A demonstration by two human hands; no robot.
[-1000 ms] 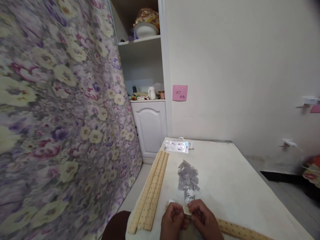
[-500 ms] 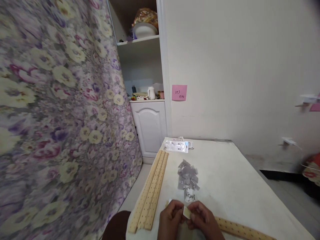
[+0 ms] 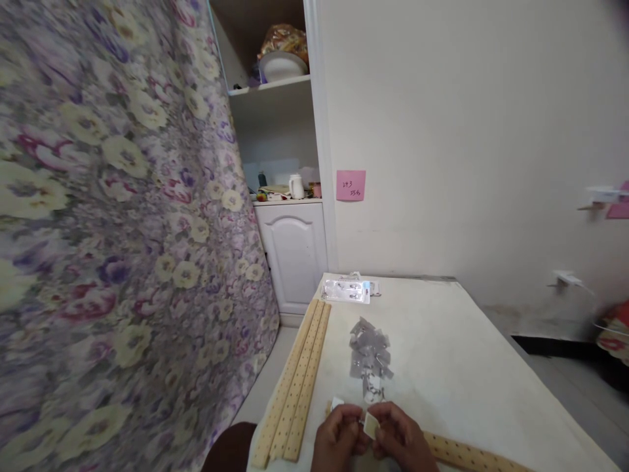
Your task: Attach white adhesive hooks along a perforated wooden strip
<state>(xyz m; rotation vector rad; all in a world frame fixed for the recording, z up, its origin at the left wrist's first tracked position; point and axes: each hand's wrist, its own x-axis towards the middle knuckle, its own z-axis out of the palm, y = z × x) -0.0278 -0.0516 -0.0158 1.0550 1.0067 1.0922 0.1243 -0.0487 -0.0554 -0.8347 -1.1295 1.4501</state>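
Both hands meet at the bottom edge of the view, over the near part of a white table [image 3: 457, 354]. My left hand [image 3: 337, 439] and my right hand [image 3: 403, 438] pinch a small pale square piece [image 3: 371, 425] between their fingertips. Just beyond them lies a heap of small grey plastic pieces [image 3: 368, 347] with a bit of metal wire at its near end. A perforated wooden strip [image 3: 472, 455] runs out to the right from under my right hand.
Three perforated wooden strips [image 3: 297, 380] lie side by side along the table's left edge. A clear blister pack [image 3: 346, 290] sits at the far edge. A flowered curtain [image 3: 113, 249] hangs at left, with a white cupboard [image 3: 295, 246] and a pink note [image 3: 350, 185] on the wall.
The hands stay together on the small piece, which has tilted slightly between the fingers. The camera has shifted a little.
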